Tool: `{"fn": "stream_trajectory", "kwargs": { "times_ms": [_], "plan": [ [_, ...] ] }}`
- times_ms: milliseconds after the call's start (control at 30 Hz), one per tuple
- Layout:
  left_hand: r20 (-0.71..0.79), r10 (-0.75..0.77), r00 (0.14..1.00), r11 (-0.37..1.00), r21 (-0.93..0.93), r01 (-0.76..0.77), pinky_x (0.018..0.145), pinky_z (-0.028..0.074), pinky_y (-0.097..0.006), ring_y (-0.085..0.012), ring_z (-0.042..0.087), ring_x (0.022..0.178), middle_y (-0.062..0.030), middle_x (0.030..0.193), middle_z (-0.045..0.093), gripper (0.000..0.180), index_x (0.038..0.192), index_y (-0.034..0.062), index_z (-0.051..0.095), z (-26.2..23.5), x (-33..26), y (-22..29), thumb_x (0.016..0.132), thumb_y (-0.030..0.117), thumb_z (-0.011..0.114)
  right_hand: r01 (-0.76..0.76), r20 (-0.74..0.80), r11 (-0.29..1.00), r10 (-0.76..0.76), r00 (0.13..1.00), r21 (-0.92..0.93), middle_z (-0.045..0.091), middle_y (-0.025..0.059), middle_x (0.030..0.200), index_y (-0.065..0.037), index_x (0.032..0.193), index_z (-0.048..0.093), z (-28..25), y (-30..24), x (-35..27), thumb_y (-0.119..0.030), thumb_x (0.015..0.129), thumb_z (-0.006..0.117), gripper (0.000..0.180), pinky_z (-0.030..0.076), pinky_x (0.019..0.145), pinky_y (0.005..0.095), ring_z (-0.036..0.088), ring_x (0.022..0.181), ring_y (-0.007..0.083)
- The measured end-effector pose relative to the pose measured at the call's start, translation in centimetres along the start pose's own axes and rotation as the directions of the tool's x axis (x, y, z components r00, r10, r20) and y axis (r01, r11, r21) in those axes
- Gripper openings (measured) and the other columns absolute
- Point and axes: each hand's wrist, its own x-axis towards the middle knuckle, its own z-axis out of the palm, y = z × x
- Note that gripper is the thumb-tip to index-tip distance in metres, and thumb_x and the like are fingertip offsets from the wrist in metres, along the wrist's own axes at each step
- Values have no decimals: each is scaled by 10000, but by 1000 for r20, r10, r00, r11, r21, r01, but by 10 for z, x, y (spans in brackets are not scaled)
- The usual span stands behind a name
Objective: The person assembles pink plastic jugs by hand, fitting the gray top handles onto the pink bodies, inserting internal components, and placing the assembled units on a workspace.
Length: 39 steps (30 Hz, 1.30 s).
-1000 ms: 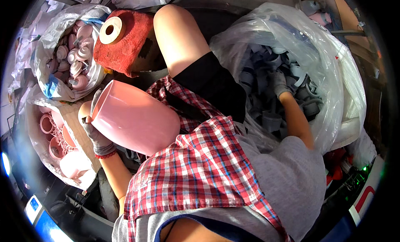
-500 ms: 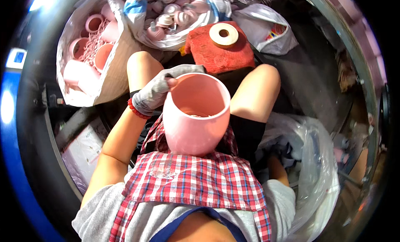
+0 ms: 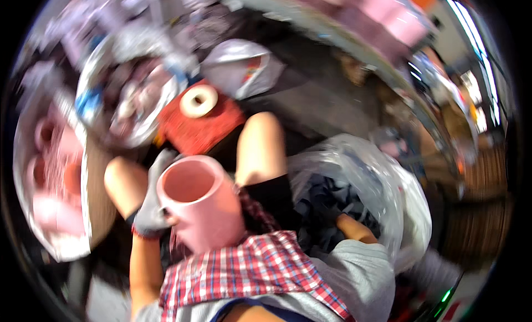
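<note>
Your left hand (image 3: 151, 214), in a grey glove, grips the pink cup (image 3: 200, 203) by its side, open mouth up, over your lap and the plaid cloth (image 3: 249, 269). Its rim sits just below the red fuzzy cushion (image 3: 199, 128) with 1 tape roll (image 3: 198, 100) on it. Your right hand is buried in the clear plastic bag (image 3: 382, 183) of dark pieces; you cannot tell its grip.

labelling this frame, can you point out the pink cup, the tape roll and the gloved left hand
pink cup (image 3: 208, 219), head view, on its outer side wall below the rim
tape roll (image 3: 198, 101), head view, on its pale flat ring face
left hand (image 3: 151, 211), head view, on the grey glove's back
</note>
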Motion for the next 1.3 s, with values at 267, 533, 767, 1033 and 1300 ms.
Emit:
{"fn": "stream_trajectory", "kwargs": {
  "times_ms": [267, 533, 767, 1033, 1300],
  "plan": [
    [-61, -142, 988, 988, -72, 138, 1043, 321, -365, -201, 410, 1242, -90, 1337, 408, 1212, 1376, -32, 281, -24, 2, -46, 529, 677, 779, -147, -435, 906, 327, 839, 398, 605, 197, 1140, -48, 1193, 537, -124, 9, -31, -380, 729, 711, 596, 467, 886, 401, 595, 1053, 308],
    [177, -6, 984, 999, 39, -1, 1113, 206, -409, -251, 280, 1361, -160, 1470, 280, 1236, 1446, -27, 173, -13, 18, -10, 580, 584, 810, 780, -794, 157, 182, 580, 606, 539, 87, 1248, -5, 1320, 452, -307, -75, -82, -301, 753, 758, 709, 481, 862, 297, 542, 1087, 166],
    [35, 57, 998, 998, 30, -58, 1097, 235, -388, -235, 318, 1330, -146, 1429, 329, 1278, 1429, -34, 204, 1, -19, 6, 501, 543, 868, 901, -816, 13, -419, 398, 433, 524, 98, 1316, -6, 1319, 476, -387, -196, -111, -370, 696, 805, 793, 398, 1008, 322, 498, 1191, 169],
    [20, 23, 1000, 999, -38, -22, 1094, 242, -364, -223, 328, 1315, -140, 1411, 365, 1229, 1413, -40, 249, 12, -18, -5, 514, 512, 879, 826, -620, 114, -606, 498, 552, 540, 114, 1290, 19, 1339, 441, -399, -221, -118, -341, 676, 820, 844, 388, 1019, 345, 505, 1182, 181],
    [-9, 30, 1000, 998, -47, -30, 1100, 226, -366, -235, 313, 1326, -152, 1423, 339, 1235, 1420, -39, 236, 9, -25, -21, 524, 531, 867, 790, -611, 182, -541, 578, 585, 530, 146, 1299, 30, 1331, 448, -391, -225, -115, -517, 636, 781, 945, 354, 1048, 384, 502, 1212, 236]
  ]
}}
